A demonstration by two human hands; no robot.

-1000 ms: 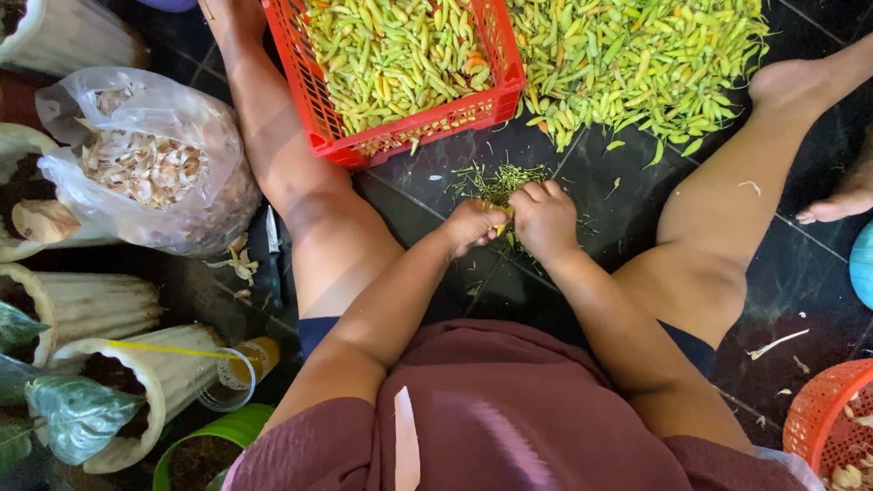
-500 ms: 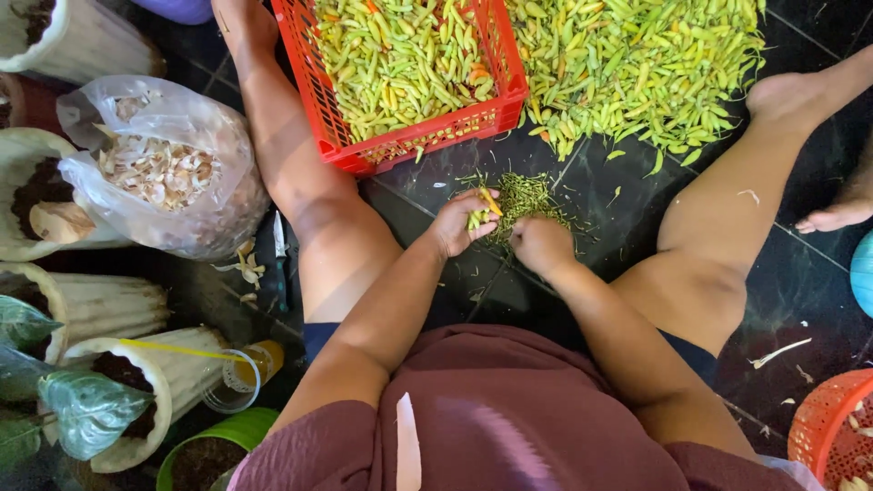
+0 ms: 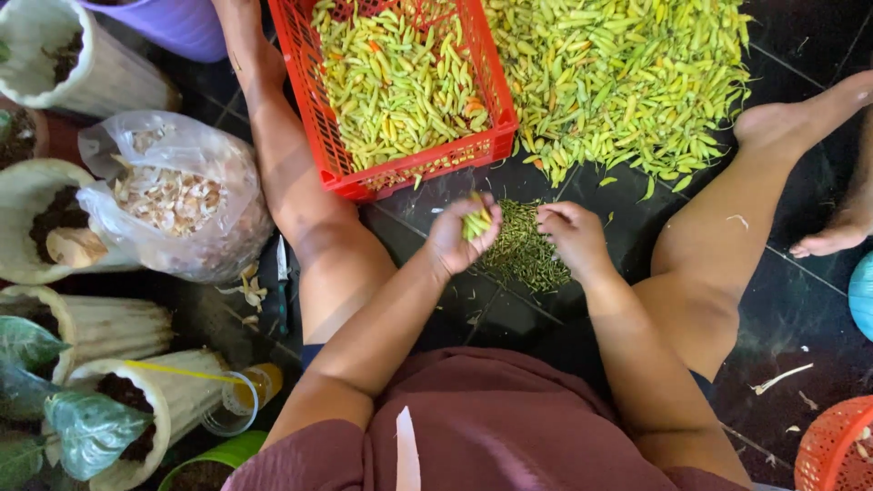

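I sit on a dark tiled floor with my legs spread. My left hand (image 3: 462, 236) is closed around a few green-yellow chilli peppers (image 3: 476, 221), just below the red plastic crate (image 3: 414, 168). My right hand (image 3: 573, 235) hovers with curled fingers over a small heap of green stems (image 3: 523, 255) on the floor between my legs; I cannot tell if it pinches anything. The crate is full of green-yellow chillies (image 3: 391, 82). A large loose pile of the same chillies (image 3: 627, 82) lies on the floor to its right.
A clear plastic bag of pale peelings (image 3: 173, 200) sits at left beside several white plant pots (image 3: 100, 77). A purple tub (image 3: 173, 23) is top left, an orange basket (image 3: 837, 445) bottom right. Another person's foot (image 3: 832, 238) rests at the right edge.
Both hands lifted from the stem heap; my left hand rose toward the crate with chillies in it. The camera view shifted slightly.
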